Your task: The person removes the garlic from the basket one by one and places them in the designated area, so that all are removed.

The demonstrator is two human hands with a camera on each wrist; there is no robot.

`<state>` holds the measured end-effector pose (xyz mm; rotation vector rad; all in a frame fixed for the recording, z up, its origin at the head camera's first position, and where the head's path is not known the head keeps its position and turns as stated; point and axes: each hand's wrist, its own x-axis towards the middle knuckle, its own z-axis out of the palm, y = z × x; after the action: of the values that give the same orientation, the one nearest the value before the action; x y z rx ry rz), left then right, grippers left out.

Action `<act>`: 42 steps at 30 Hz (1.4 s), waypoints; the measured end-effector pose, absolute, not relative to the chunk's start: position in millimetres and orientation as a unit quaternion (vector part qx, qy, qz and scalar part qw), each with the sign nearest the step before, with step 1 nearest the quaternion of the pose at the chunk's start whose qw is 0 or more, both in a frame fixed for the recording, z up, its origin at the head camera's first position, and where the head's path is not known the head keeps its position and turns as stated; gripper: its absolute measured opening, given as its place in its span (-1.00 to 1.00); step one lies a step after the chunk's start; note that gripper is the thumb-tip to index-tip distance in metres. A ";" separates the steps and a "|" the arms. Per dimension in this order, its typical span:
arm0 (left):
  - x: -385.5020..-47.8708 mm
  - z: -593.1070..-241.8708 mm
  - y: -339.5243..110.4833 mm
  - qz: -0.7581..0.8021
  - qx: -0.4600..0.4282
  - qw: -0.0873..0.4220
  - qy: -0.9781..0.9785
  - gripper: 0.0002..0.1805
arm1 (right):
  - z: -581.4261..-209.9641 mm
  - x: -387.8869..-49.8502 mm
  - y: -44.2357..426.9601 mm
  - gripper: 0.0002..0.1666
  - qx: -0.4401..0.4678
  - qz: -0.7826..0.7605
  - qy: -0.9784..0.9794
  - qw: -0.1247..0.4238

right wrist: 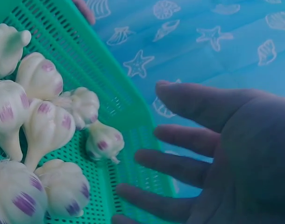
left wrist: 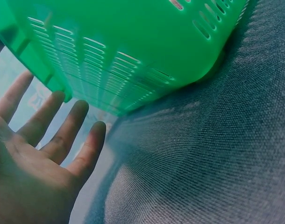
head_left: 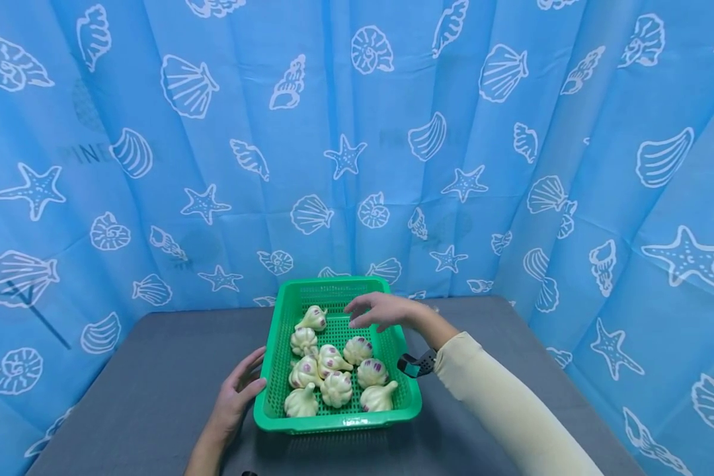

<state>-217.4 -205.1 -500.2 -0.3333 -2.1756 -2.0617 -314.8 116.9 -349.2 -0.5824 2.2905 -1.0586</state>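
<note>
A green plastic basket (head_left: pixel 339 421) holds several garlic bulbs (head_left: pixel 336 389), white with purple patches. My left hand (head_left: pixel 236 396) is at the basket's left side, its fingers straight along the rim and the thumb near the top edge. In the left wrist view the fingers (left wrist: pixel 63 135) are spread beside the basket's slotted wall (left wrist: pixel 114 60), with nothing in the palm. Over the far right part of the basket hovers my right hand (head_left: pixel 387 311), fingers loosely extended and holding nothing. The right wrist view shows it apart from the nearest garlic bulb (right wrist: pixel 105 141).
The basket stands on a dark grey cloth-covered table (head_left: pixel 172 370). A blue curtain (head_left: pixel 345 198) with white shell and starfish prints hangs behind the table and along both sides. A black strap device (head_left: pixel 416 364) sits on the right wrist.
</note>
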 end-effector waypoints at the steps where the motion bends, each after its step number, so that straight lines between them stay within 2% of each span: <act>1: -217.5 -500.4 -205.1 -0.683 -0.109 0.063 -0.720 -0.42 | -352.2 -315.7 115.5 -0.46 -0.207 -0.396 0.849 0.282; 7: -218.2 -502.4 -204.7 -0.685 -0.110 0.062 -0.718 -0.42 | -366.0 -318.9 109.7 -0.44 -0.176 -0.401 0.842 0.314; 18: -219.1 -500.9 -205.9 -0.683 -0.103 0.059 -0.721 -0.42 | -376.3 -321.8 98.8 -0.45 -0.156 -0.363 0.867 0.303; 34: -220.7 -502.2 -206.0 -0.684 -0.103 0.057 -0.720 -0.41 | -399.9 -331.8 91.3 -0.40 -0.121 -0.352 0.866 0.335; 42: -220.8 -502.7 -205.7 -0.691 -0.105 0.053 -0.713 -0.41 | -412.5 -336.4 89.6 -0.42 -0.115 -0.358 0.869 0.322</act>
<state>-220.8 -205.7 -502.7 -0.3203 -2.1690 -2.0997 -336.4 89.6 -412.5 -0.3032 2.2818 -0.9388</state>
